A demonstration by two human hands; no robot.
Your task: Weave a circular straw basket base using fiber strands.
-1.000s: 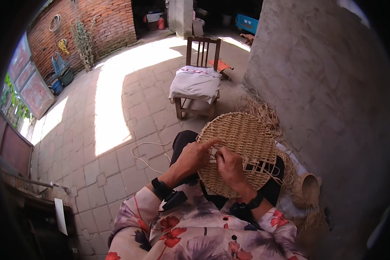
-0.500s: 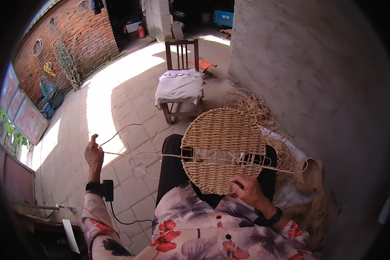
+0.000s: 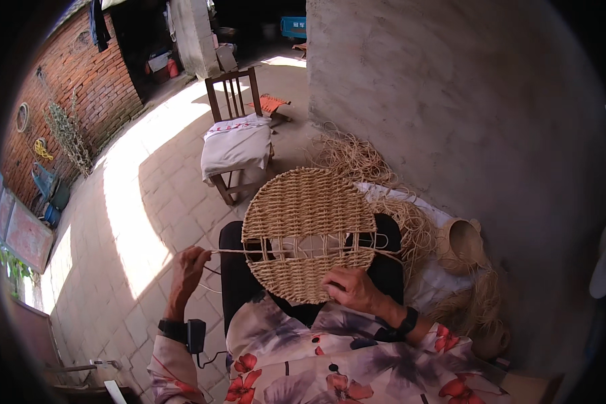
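A round woven straw panel (image 3: 310,202) lies across my lap. A gap runs across it below its middle, where bare strands and crosswise cords show between the two tightly woven parts. My left hand (image 3: 191,264) is closed in a pinch on a straw cord (image 3: 230,251), out to the left of the panel. From those fingers the cord runs taut to the panel and along the gap. At the lower right rim, my right hand (image 3: 350,288) has its fingers curled against the weave, gripping the edge; the fingertips are partly hidden.
Loose straw cord (image 3: 411,225) lies heaped along the grey wall (image 3: 451,101) at right, partly on a white sheet (image 3: 421,276). A woven basket (image 3: 461,246) rests there too. Ahead stand a wooden chair (image 3: 232,94) with a cloth-covered seat and a low orange stool (image 3: 271,103).
My left hand has come closer to the panel, and the cord from it now runs straighter. My right hand stays at the lower rim. The whole view has swung rightward.
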